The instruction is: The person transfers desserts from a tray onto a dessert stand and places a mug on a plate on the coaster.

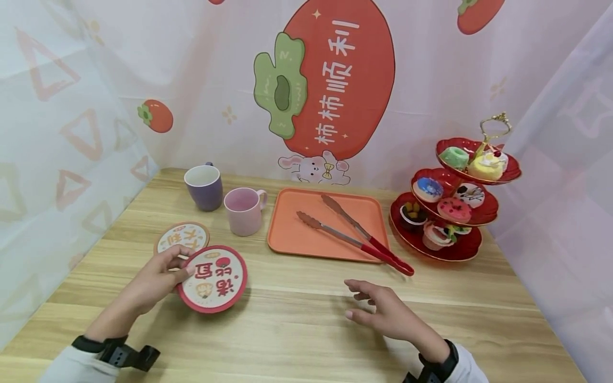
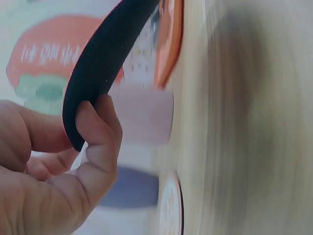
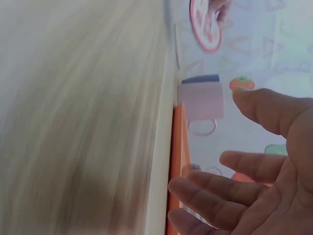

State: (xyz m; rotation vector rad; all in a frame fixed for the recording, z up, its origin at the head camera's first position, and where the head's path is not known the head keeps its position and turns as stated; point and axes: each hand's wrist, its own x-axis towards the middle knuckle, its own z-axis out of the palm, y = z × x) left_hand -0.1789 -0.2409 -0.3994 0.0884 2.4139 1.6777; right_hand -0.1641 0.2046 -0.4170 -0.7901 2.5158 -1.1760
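Observation:
My left hand (image 1: 160,277) pinches the left edge of a round red-rimmed coaster (image 1: 214,279), held above the table. In the left wrist view the coaster's dark underside (image 2: 100,66) shows, with the fingertips of the left hand (image 2: 58,166) curled on it. An orange-rimmed coaster (image 1: 182,238) lies on the table just behind it. Over the table in front of the orange tray (image 1: 282,234), my right hand (image 1: 390,313) holds nothing; its fingers are spread and relaxed, thumb apart, as the right wrist view also shows for this hand (image 3: 259,181).
A purple mug (image 1: 205,189) and a pink mug (image 1: 244,213) stand left of the tray. Red-handled tongs (image 1: 354,236) lie across the tray and over its front right edge. At the right stands a three-tier red stand (image 1: 471,252) with several small cakes. Printed cloth hangs behind.

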